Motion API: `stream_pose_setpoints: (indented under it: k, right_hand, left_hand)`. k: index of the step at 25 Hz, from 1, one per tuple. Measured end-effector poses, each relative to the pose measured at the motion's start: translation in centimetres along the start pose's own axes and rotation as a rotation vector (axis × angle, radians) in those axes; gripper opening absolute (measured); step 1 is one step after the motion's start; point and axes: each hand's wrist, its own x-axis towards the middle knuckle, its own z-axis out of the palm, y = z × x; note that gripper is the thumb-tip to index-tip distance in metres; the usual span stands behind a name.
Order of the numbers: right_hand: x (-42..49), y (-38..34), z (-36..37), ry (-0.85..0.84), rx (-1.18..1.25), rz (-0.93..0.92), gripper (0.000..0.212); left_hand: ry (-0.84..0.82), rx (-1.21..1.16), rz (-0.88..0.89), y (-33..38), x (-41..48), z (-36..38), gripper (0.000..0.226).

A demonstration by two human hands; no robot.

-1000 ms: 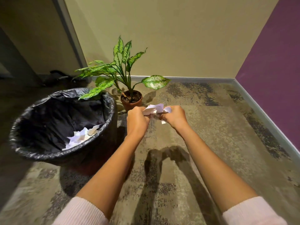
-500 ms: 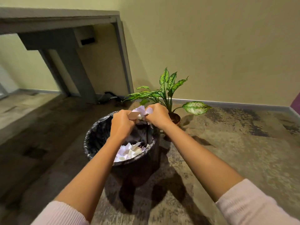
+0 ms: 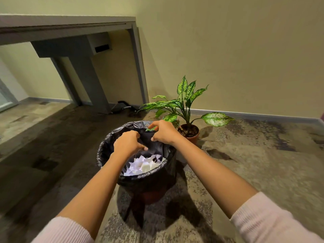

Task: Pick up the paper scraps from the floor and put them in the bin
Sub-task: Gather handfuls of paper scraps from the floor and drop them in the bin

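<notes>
Though heaped in the bin (image 3: pixel 149 181), paper scraps (image 3: pixel 143 165) (white, angular)

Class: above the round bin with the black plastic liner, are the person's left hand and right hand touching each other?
Apart. The head view shows a dark strip of the bin's black plastic liner between the left hand and the right hand.

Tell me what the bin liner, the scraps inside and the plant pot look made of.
Bin liner: thin black plastic film, glossy; it crinkles and catches highlights. Scraps: white paper, matte, with sharp flat edges. Plant pot: reddish-brown, matte, probably terracotta, though coloured plastic would look alike.
</notes>
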Motion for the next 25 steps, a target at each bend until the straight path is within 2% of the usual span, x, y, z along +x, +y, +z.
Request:
stream_pose_setpoints:
  k: [5, 7, 11, 14, 17, 21, 25]
  right_hand:
    - [-1.4, 3.2, -2.8, 0.209, 0.15, 0.069, 0.015]
    - [-2.7, 5.2, -4.4, 0.281, 0.145, 0.089, 0.01]
    - [-6.0, 10.8, -7.1, 0.359, 0.193, 0.186, 0.008]
    - [-9.3, 16.5, -7.4, 0.361, 0.18, 0.289, 0.009]
    - [-12.7, 22.8, -5.3, 0.334, 0.197, 0.425, 0.007]
    - [-17.0, 29.7, -0.8, 0.25, 0.187, 0.59, 0.01]
    - [-19.8, 34.3, 3.5, 0.211, 0.149, 0.696, 0.007]
  left_hand:
    - [0.191, -0.128, 0.131, 4.7, -0.5, 0.7, 0.046]
    - [0.247, -0.199, 0.219, 8.0, -1.1, 1.5, 0.036]
    - [0.244, -0.251, 0.398, 14.7, -2.3, 5.2, 0.024]
    - [0.145, -0.252, 0.464, 18.4, -3.6, 10.2, 0.024]
    - [-0.032, -0.264, 0.475, 20.4, -5.5, 16.6, 0.026]
    - [-0.236, -0.226, 0.479, 20.8, -8.6, 24.8, 0.026]
    - [-0.36, -0.157, 0.451, 20.2, -10.6, 29.7, 0.024]
